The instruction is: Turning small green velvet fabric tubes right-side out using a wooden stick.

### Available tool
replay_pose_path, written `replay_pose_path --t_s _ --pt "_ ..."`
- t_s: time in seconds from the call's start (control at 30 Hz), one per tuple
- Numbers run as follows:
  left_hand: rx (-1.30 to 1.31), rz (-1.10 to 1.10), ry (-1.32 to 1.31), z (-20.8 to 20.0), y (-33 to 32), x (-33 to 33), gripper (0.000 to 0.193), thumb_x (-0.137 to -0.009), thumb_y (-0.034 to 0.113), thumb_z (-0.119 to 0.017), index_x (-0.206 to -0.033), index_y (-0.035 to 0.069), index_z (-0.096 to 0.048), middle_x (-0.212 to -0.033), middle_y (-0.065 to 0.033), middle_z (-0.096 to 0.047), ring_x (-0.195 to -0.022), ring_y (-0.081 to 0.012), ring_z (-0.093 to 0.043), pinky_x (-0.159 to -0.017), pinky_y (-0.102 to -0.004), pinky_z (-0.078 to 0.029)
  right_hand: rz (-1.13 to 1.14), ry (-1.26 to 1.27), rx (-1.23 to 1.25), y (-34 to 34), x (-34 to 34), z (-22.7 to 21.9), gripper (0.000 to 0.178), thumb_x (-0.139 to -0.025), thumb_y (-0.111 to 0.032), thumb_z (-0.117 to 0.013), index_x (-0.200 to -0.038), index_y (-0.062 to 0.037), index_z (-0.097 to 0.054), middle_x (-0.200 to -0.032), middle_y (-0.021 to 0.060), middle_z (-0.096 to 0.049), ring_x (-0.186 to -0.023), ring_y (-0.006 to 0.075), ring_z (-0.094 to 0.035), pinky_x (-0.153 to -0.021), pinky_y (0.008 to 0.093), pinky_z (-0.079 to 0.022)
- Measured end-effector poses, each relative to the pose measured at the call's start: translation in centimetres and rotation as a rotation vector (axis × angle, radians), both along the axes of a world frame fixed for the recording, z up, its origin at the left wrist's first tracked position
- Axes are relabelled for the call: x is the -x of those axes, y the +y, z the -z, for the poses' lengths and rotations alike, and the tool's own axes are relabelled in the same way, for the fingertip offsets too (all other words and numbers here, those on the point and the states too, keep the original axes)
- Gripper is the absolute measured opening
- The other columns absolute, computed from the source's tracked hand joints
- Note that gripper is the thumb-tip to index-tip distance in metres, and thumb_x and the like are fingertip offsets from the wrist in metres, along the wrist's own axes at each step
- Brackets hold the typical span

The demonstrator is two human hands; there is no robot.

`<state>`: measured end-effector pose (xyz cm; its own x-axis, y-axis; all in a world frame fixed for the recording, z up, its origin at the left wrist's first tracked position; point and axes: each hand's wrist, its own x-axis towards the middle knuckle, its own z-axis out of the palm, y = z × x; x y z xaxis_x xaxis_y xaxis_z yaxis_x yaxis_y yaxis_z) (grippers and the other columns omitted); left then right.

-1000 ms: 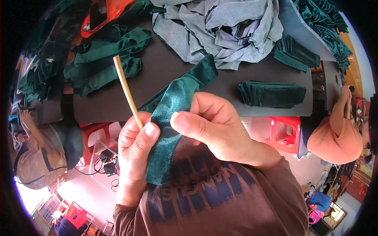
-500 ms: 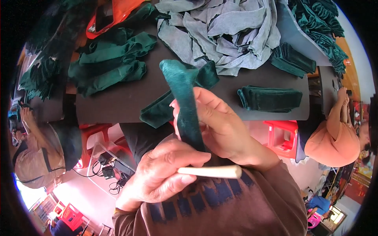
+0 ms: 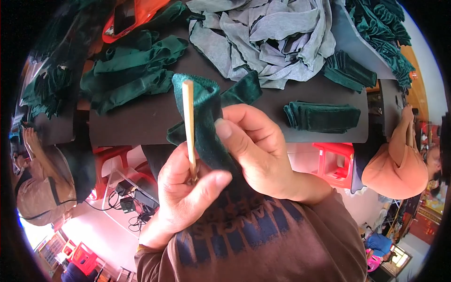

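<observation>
My left hand (image 3: 184, 199) is closed around the lower end of a pale wooden stick (image 3: 189, 117), which points up and away from me. My right hand (image 3: 257, 152) pinches a dark green velvet strip (image 3: 209, 134) between thumb and fingers. The strip's far end spreads into a tube-like mouth, and the stick stands in front of its left side. Whether the stick's tip touches the velvet, I cannot tell. Another velvet piece (image 3: 246, 89) lies on the table behind the held strip, partly hidden by it.
On the dark table (image 3: 127, 127) are a heap of grey strips (image 3: 282, 33), loose green velvet (image 3: 136, 70) at left, folded velvet stacks (image 3: 324, 117) at right, and a phone (image 3: 125, 18) on an orange bag. Red stools (image 3: 333, 164) stand below; a person (image 3: 394, 164) sits at right.
The stick has swung from lying sideways near my shirt to upright beside the velvet, as my left hand turned. The velvet's far end has shifted left and opened wider.
</observation>
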<state>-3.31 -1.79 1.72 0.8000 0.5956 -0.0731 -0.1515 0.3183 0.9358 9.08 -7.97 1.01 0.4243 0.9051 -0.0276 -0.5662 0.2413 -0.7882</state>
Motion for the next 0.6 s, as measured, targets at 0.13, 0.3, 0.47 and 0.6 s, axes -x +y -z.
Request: replay_pose_path --t_s 0.13,0.3,0.47,0.6 --pt "0.015 -0.093 0.075 0.7 -0.2 0.5 0.038 -0.081 0.015 -0.064 -0.112 -0.001 -0.051 -0.102 -0.0049 -0.058 -0.091 -0.0115 -0.054 -0.084 -0.025 -0.041 -0.012 -0.11 0.056 -0.1 -0.1 0.2 0.015 -0.092 -0.014 -0.051 -0.097 -0.0001 -0.052 -0.082 -0.001 -0.058 -0.075 0.0015 -0.05 -0.065 0.0161 -0.042" --pt "0.24 -0.156 -0.009 0.8 0.3 0.7 0.023 -0.081 0.013 -0.063 -0.1 0.002 -0.055 -0.092 -0.0046 -0.062 -0.082 -0.0102 -0.057 -0.079 -0.0231 -0.044 0.02 0.106 0.074 0.0 -0.5 0.2 0.015 -0.092 -0.017 -0.05 -0.093 -0.0022 -0.053 -0.08 -0.0024 -0.057 -0.07 -0.0001 -0.049 -0.06 0.0147 -0.039" --pt "0.285 -0.164 -0.009 0.3 0.1 0.5 0.018 -0.086 0.015 -0.059 -0.098 0.002 -0.055 -0.088 -0.0021 -0.061 -0.073 -0.0052 -0.053 -0.068 -0.0185 -0.044 -0.032 0.152 0.073 -0.5 -0.7 -0.2 0.012 -0.091 -0.016 -0.052 -0.091 -0.004 -0.054 -0.08 -0.0032 -0.056 -0.068 -0.0012 -0.046 -0.058 0.014 -0.037" --pt "0.33 -0.215 0.016 -0.1 -0.1 0.0 0.017 -0.086 0.014 -0.058 -0.098 0.002 -0.055 -0.084 -0.0009 -0.06 -0.07 -0.0039 -0.051 -0.065 -0.0164 -0.041 -0.118 0.138 0.058 -1.0 -1.3 -1.5 0.012 -0.09 -0.017 -0.055 -0.086 -0.0054 -0.053 -0.076 -0.0049 -0.054 -0.064 -0.0018 -0.043 -0.054 0.0132 -0.034"
